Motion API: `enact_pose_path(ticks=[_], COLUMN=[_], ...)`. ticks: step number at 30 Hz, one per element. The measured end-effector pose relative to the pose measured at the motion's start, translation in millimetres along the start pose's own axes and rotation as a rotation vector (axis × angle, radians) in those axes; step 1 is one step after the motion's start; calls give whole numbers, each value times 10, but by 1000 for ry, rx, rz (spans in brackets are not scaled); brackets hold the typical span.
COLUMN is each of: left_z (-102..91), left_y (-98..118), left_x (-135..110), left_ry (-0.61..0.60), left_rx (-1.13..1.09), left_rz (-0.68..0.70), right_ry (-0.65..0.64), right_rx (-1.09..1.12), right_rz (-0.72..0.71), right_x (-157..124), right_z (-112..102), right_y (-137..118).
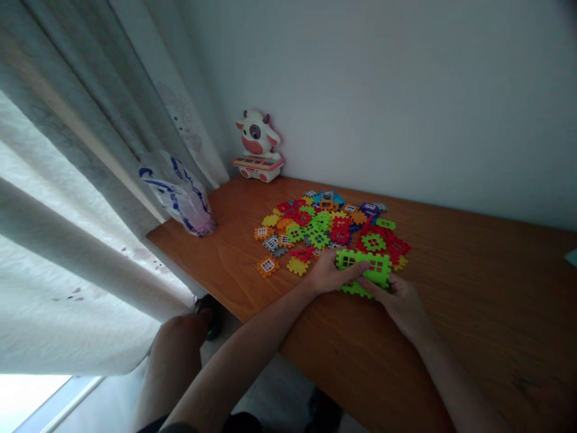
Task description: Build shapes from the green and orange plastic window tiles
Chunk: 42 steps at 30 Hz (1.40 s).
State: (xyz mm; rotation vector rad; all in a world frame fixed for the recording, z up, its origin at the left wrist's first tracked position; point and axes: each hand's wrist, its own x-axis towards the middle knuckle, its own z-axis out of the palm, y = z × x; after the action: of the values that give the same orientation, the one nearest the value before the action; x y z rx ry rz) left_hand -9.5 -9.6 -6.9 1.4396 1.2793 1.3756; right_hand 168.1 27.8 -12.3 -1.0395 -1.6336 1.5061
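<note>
Green interlocking waffle blocks point(360, 266) sit at the near edge of a multicoloured block pile point(315, 224) on a wooden desk point(455, 294). Left hand point(331, 273) lies spread on them; right hand point(396, 304) pinches their edge. A slip could scatter pieces.

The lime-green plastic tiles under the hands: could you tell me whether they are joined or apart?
Joined: the tiles interlock at notched edges, between left hand and right hand.
</note>
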Motion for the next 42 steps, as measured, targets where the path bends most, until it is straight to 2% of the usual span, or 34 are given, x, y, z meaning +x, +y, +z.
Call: enact_pose_path(ticks=[6,12,18,24,31,42], left_z=[10,28,78,77,53,36], left_y=[36,-17,-54,-58,-127,-127], left_x=[-10,-19,14,45,75,81], left_ry=[-21,-34,30,-77,-95,-103], left_rx=[-45,-79,-198,-291,-412,-340], left_rz=[-17,-11,-47,-88,-144,-111], right_ry=[44,81,173,238,257,263], right_rx=[38,86,144,116,113,95], right_rz=[-1,17,14,-35,-84,-53], right_x=[-22,-38,12,22,59,57], right_z=[2,12,14,38,72,86], right_y=[-35,-58,-34,-64,14,-19])
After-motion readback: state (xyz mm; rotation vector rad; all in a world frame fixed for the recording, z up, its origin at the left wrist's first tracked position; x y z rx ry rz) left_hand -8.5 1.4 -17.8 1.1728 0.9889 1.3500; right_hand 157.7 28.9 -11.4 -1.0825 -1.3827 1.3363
